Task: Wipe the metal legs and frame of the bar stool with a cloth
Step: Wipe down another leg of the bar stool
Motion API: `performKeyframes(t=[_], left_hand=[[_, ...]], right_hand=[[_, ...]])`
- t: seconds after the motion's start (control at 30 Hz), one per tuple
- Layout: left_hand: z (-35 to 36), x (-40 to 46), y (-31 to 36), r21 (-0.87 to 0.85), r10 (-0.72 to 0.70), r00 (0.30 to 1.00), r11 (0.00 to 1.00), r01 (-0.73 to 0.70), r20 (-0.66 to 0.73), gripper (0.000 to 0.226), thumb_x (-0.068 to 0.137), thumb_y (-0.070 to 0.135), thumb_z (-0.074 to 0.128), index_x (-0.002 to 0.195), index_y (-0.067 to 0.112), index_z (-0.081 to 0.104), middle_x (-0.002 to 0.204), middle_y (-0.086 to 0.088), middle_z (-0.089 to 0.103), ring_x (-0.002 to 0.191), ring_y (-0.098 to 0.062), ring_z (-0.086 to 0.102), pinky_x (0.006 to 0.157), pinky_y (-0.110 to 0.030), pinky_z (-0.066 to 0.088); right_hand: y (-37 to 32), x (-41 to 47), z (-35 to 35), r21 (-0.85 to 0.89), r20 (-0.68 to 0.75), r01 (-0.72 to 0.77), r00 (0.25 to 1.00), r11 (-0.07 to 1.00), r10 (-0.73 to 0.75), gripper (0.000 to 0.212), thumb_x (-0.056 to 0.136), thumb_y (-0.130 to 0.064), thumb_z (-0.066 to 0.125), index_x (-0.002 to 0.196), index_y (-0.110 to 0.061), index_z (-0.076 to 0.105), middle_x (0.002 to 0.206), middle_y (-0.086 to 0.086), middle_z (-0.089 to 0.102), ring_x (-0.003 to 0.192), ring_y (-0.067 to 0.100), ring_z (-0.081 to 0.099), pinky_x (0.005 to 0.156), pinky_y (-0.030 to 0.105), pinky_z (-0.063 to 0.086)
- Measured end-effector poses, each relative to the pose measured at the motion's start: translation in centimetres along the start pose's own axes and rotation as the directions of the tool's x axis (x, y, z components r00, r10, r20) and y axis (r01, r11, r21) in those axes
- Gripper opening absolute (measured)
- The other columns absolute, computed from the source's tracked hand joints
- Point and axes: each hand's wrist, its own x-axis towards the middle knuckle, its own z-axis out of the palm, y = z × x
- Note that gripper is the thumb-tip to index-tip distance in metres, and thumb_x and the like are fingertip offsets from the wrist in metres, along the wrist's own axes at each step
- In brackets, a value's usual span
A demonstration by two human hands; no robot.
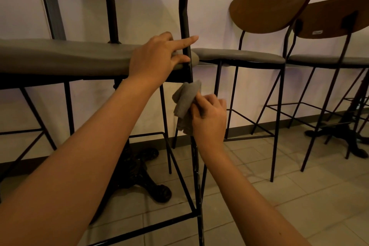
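The bar stool in front of me has a grey padded seat (60, 56), a wooden backrest at the top edge and a thin black metal frame. My left hand (157, 58) rests on the seat's right end, its fingers straight and lying across the black upright post (184, 16). Just below the seat, my right hand (208, 118) grips a grey cloth (184, 104) wrapped against the rear leg (197, 185) of the stool. The black footrest bars (175, 166) run lower down.
Two more bar stools (265, 12) with wooden backs stand to the right along the white wall. A black cast-iron table base (143, 173) sits behind the near stool, another (339, 132) at far right. The floor is grey tile.
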Motion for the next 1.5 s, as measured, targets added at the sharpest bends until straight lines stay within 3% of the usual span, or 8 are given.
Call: performKeyframes(t=[0.27, 0.47, 0.73, 0.93, 1.07, 1.23, 1.37, 1.5], left_hand=[[0.0, 0.0, 0.2, -0.005, -0.022, 1.0, 1.0, 0.022, -0.01, 0.043, 0.091, 0.037, 0.049, 0.132, 0.045, 0.039, 0.097, -0.006, 0.054, 0.085, -0.02, 0.049, 0.069, -0.033, 0.046], [0.1, 0.1, 0.1, -0.004, -0.018, 1.0, 1.0, 0.018, -0.011, 0.042, 0.091, 0.037, 0.049, 0.132, 0.044, 0.04, 0.093, -0.004, 0.053, 0.082, -0.015, 0.044, 0.065, -0.027, 0.036], [0.0, -0.2, 0.3, 0.03, -0.02, 1.0, 0.999, 0.02, -0.013, 0.045, 0.09, 0.04, 0.049, 0.134, 0.044, 0.037, 0.094, -0.001, 0.05, 0.083, -0.013, 0.041, 0.064, -0.026, 0.033], [0.0, -1.4, 0.5, 0.181, 0.027, 0.999, 0.983, -0.032, 0.028, 0.047, 0.09, 0.042, 0.048, 0.135, 0.043, 0.035, 0.112, -0.006, 0.051, 0.098, -0.021, 0.046, 0.072, -0.028, 0.032], [0.4, -2.0, 0.7, 0.246, 0.038, 0.999, 0.968, -0.042, 0.024, 0.047, 0.09, 0.045, 0.045, 0.136, 0.043, 0.034, 0.123, -0.007, 0.049, 0.113, -0.026, 0.044, 0.094, -0.036, 0.032], [0.7, -2.6, 0.9, 0.287, 0.033, 0.999, 0.957, -0.036, 0.018, 0.045, 0.088, 0.054, 0.038, 0.133, 0.046, 0.036, 0.133, -0.006, 0.044, 0.123, -0.025, 0.038, 0.103, -0.04, 0.023], [0.6, -3.0, 0.8, 0.317, 0.025, 0.992, 0.946, -0.065, 0.126, 0.051, 0.08, 0.066, 0.036, 0.13, 0.051, 0.037, 0.145, -0.005, 0.03, 0.133, -0.026, 0.024, 0.109, -0.046, 0.015], [0.3, -3.2, 0.8, 0.373, 0.029, 0.98, 0.922, -0.103, 0.199, 0.062, 0.075, 0.071, 0.041, 0.133, 0.054, 0.027, 0.149, -0.006, 0.021, 0.136, -0.027, 0.015, 0.111, -0.047, 0.012]], right_hand=[[-1.1, 2.5, 0.0, 0.013, -0.014, 0.052, 0.999, 0.999, -0.052, 0.026, 0.088, -0.019, 0.058, 0.113, -0.017, 0.063, 0.089, 0.004, 0.057, 0.088, 0.019, 0.044, 0.07, 0.035, 0.047], [-0.8, 2.5, 0.3, 0.012, -0.036, 0.119, 0.992, 0.993, -0.118, 0.029, 0.088, -0.017, 0.056, 0.116, -0.018, 0.062, 0.082, 0.004, 0.054, 0.083, 0.019, 0.044, 0.065, 0.031, 0.042], [1.4, -0.2, -0.2, 0.013, 0.029, 0.066, 0.997, 0.998, -0.066, 0.03, 0.086, -0.024, 0.054, 0.114, -0.02, 0.063, 0.082, -0.001, 0.057, 0.085, 0.015, 0.04, 0.066, 0.046, 0.048], [0.5, 0.6, -0.1, 0.011, 0.037, 0.052, 0.998, 0.999, -0.052, 0.036, 0.086, -0.019, 0.059, 0.122, -0.024, 0.057, 0.085, 0.001, 0.056, 0.085, 0.016, 0.04, 0.068, 0.045, 0.046], [0.8, 0.1, 0.0, -0.012, 0.047, 0.065, 0.997, 0.998, -0.065, 0.04, 0.087, -0.022, 0.059, 0.125, -0.027, 0.054, 0.086, 0.001, 0.056, 0.084, 0.016, 0.042, 0.068, 0.043, 0.046], [1.8, -1.5, -0.4, -0.021, 0.064, 0.041, 0.997, 0.999, -0.039, 0.04, 0.084, -0.029, 0.055, 0.123, -0.024, 0.056, 0.083, 0.001, 0.055, 0.082, 0.016, 0.041, 0.065, 0.043, 0.045], [1.9, -1.2, -0.8, -0.092, 0.096, 0.06, 0.994, 0.994, -0.051, 0.035, 0.083, -0.026, 0.06, 0.118, -0.021, 0.06, 0.08, 0.002, 0.057, 0.08, 0.017, 0.04, 0.062, 0.04, 0.042], [1.7, -0.5, -1.6, -0.144, 0.193, 0.119, 0.977, 0.982, -0.09, 0.036, 0.085, -0.036, 0.046, 0.111, -0.018, 0.063, 0.08, -0.001, 0.057, 0.08, 0.015, 0.042, 0.065, 0.04, 0.043]])
